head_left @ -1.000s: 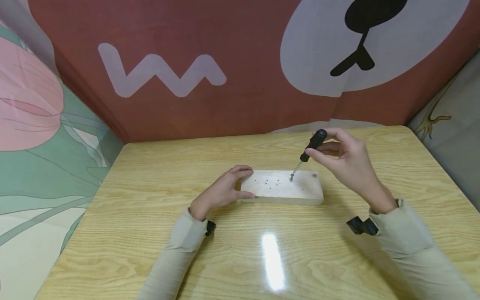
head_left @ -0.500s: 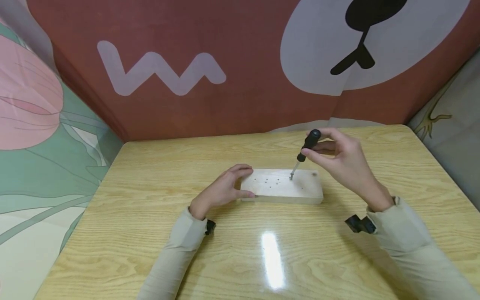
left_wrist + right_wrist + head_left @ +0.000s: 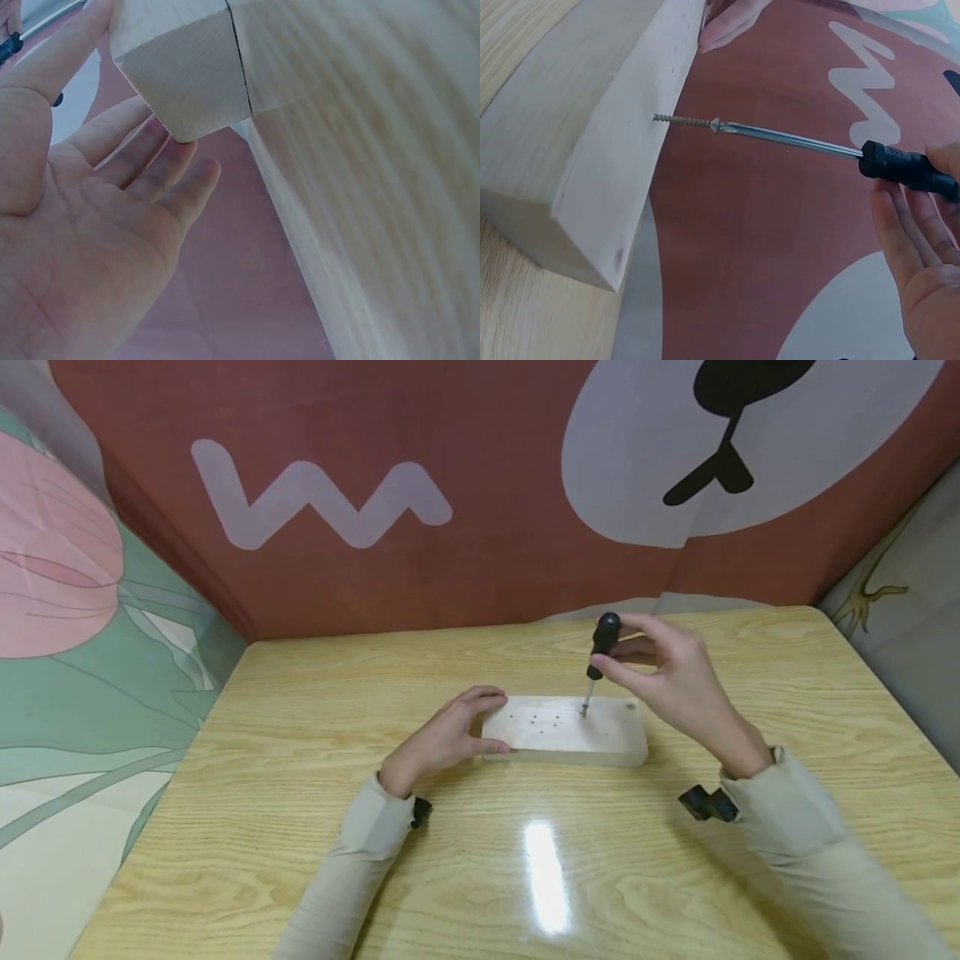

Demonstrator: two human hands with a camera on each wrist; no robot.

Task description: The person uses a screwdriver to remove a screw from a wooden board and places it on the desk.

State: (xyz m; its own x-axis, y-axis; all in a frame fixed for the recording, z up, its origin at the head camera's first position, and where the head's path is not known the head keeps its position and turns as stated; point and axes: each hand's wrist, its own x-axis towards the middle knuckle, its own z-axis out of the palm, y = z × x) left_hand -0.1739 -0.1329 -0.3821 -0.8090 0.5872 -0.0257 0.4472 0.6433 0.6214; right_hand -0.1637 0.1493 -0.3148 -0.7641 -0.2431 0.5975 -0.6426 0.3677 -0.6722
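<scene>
Screwdriver [image 3: 605, 633] in narrow pinch of right hand [image 3: 671, 668], set on screw [image 3: 686, 120] just two o'clock of middle of block [image 3: 558, 740], gripped on desk [image 3: 300, 718] at nine o'clock by wider-spread left hand [image 3: 447, 732], apparently for steadiness.

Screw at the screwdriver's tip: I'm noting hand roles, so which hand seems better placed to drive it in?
Probably the right hand: it holds the screwdriver, its tip at the head of the screw. The left hand grips one end of the wooden block.
</scene>
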